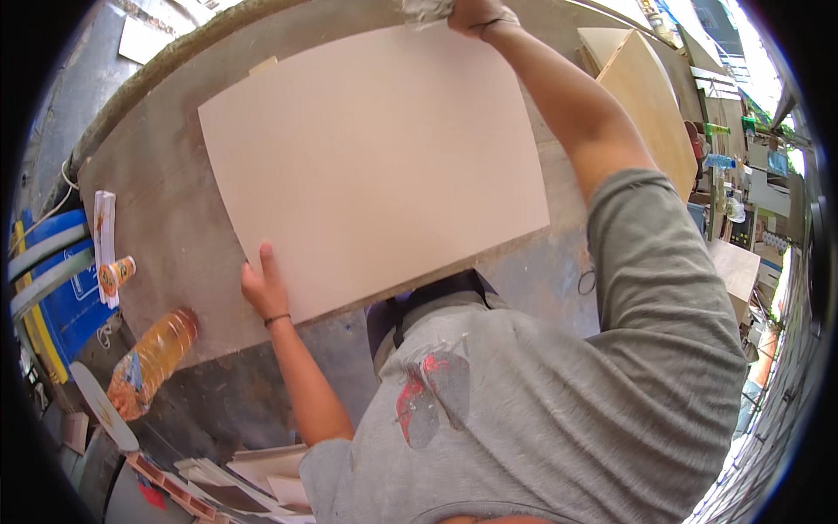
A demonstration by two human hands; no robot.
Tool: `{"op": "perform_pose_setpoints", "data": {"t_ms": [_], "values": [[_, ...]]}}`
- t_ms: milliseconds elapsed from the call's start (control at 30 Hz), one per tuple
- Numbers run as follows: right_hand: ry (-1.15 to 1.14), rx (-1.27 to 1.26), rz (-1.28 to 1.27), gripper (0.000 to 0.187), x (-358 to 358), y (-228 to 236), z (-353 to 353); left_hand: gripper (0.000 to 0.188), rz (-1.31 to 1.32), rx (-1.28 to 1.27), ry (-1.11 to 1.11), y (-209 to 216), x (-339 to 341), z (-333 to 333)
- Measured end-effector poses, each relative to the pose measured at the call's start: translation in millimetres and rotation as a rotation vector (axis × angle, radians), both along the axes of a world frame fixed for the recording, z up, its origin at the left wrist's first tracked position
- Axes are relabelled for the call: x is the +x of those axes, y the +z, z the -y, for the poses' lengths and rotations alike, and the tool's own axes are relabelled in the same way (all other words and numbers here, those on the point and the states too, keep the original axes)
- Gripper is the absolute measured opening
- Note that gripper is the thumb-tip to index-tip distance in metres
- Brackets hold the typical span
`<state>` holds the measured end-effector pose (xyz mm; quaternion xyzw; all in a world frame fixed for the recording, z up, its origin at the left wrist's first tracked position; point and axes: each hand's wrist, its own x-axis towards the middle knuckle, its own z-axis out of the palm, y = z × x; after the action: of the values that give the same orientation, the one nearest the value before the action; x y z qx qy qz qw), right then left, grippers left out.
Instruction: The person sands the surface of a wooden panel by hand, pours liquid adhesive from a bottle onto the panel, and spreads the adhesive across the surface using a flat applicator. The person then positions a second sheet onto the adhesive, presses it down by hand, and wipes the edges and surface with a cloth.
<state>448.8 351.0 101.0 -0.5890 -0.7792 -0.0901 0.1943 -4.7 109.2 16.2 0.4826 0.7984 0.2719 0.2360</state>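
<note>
I'm pinning the pale board (367, 166) flat under my left hand (262, 288); my right hand (476, 16) is clutching a rag (428, 9) at the far edge (a hard wipe could skid the board).

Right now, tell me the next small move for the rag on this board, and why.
Probably draw the right hand and its crumpled rag back across the pale board: they sit at its far edge, while the left hand steadies the near edge.

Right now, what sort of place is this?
Probably a woodworking shop: a large pale rectangular board lies on a worn wooden workbench, more cut plywood panels lean nearby, and offcuts are heaped below.
</note>
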Motion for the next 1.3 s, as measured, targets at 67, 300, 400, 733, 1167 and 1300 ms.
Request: {"op": "perform_pose_setpoints", "data": {"t_ms": [67,300,400,733,1167,1300], "values": [[0.144,-0.092,0.009,0.042,-27,33,69,0.065,-0.046,-0.064,0.039,-4,-4,1],[0.429,-0.745,0.136,0.058,-47,-9,323,0.069,-0.056,-0.046,0.059,-13,-4,4],[0.491,-0.697,0.168,0.058,-56,-16,305,0.068,-0.082,-0.081,0.034,-13,-4,6],[0.429,-0.562,0.225,0.057,-86,-30,197,0.06,0.035,0.008,0.097,0,9,8],[0.172,-0.309,0.049,0.047,-122,17,26,0.069,0.003,0.002,0.1,-20,-4,4],[0.321,-0.381,0.172,0.057,-100,6,116,0.067,0.077,-0.035,0.127,-10,-3,5]]}}
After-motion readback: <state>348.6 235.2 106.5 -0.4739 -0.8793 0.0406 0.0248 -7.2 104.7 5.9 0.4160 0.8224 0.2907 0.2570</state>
